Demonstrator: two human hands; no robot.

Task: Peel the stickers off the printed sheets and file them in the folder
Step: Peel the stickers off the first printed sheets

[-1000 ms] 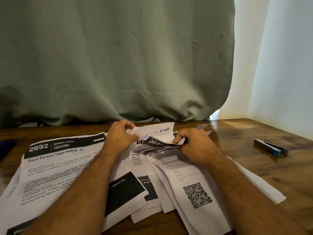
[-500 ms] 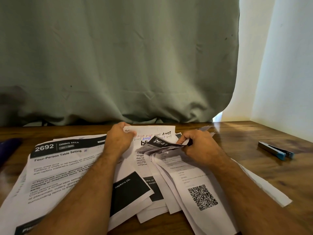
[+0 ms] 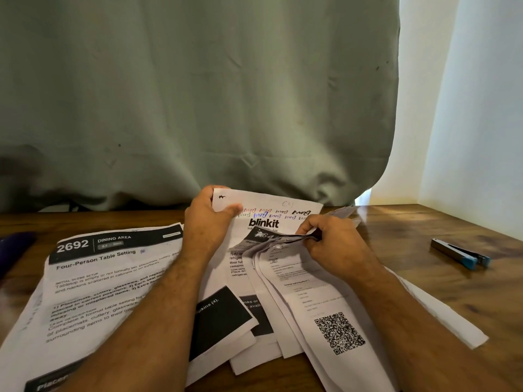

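Note:
A spread of printed sheets covers the wooden table. My left hand (image 3: 210, 219) grips the top left corner of a white sheet marked "blinkit" (image 3: 264, 222) and holds that end raised. My right hand (image 3: 329, 239) pinches the crumpled top edges of several sheets (image 3: 271, 240) fanned out below it; the front one carries a QR code (image 3: 339, 332). A large sheet headed "2692 Dining Area" (image 3: 93, 267) lies flat at the left under my left forearm. I cannot make out any sticker. No folder is plainly in view.
A grey and blue stapler (image 3: 460, 253) lies on the wooden table (image 3: 424, 227) at the right. A dark purple object (image 3: 12, 250) shows at the left edge. A green curtain (image 3: 198, 94) hangs behind the table, with a white wall at the right.
My left hand has lifted the top of the "blinkit" sheet, so its logo and handwriting now show. My right hand keeps its pinch on the crumpled sheet edges.

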